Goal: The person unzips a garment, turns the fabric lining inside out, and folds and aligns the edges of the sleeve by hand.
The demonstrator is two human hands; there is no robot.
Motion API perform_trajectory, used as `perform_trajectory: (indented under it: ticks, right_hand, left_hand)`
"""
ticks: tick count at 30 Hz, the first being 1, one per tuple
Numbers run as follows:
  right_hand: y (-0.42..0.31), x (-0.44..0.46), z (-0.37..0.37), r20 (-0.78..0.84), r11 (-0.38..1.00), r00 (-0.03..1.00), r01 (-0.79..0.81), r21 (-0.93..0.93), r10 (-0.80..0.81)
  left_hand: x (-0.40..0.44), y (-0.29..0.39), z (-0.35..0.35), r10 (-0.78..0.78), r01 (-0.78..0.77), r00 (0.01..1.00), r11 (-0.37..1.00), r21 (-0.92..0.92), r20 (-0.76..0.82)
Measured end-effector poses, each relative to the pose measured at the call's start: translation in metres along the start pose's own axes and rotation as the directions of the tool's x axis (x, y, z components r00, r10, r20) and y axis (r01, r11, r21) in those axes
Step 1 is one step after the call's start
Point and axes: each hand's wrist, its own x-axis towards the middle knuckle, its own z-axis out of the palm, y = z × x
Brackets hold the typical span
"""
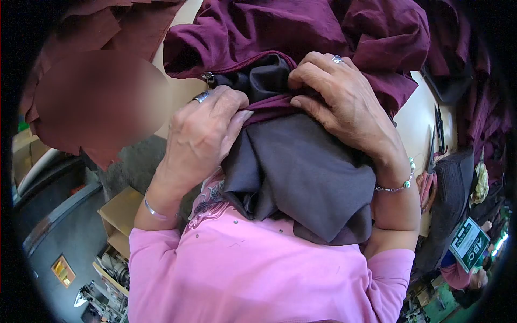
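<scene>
At frame centre, a maroon strip (270, 110) is being pinched in the fingers of the left hand (203, 129) and right hand (344, 97); a pink shirt (269, 274) is being overlapped by dark cloth (315, 167).

Soft light; black fisheye corners; blurred oval (99, 99) at left

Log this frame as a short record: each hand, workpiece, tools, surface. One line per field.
left_hand: left hand pinches the maroon strip
right_hand: right hand grips near the strip's other end; exact fingertip contact partly hidden
workpiece: maroon fabric with a zipper along one edge; dark fabric hangs below the strip
tools: scissors, not in either hand
surface: light-coloured table, partly covered by fabric
</scene>
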Motion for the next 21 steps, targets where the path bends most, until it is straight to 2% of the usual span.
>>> perform_trajectory:
  ticks: [6, 15, 18, 21]
  right_hand:
    - [-0.0007, -0.0003, -0.0053, 0.077, 1.000, 0.997, -0.013, 0.014, 0.011]
    - [0.0010, 0.0002, -0.0044, 0.098, 0.999, 0.995, -0.017, 0.030, 0.014]
    - [0.0019, 0.0008, -0.0025, 0.059, 0.998, 0.998, -0.002, 0.066, -0.002]
    - [0.0025, 0.0007, -0.0023, 0.039, 0.997, 0.999, 0.013, 0.077, -0.016]
  left_hand:
    - [-0.0006, -0.0028, 0.0040, 0.003, -0.003, 1.000, 1.000, -0.018, 0.017]
    - [-0.0012, -0.0062, 0.0022, 0.013, -0.008, 1.000, 0.977, -0.214, 0.022]
    - [-0.0002, -0.0034, -0.0016, -0.071, 0.090, 0.993, 0.973, -0.215, 0.094]
    - [-0.0016, -0.0040, -0.0001, -0.079, 0.097, 0.995, 0.942, -0.322, 0.068]
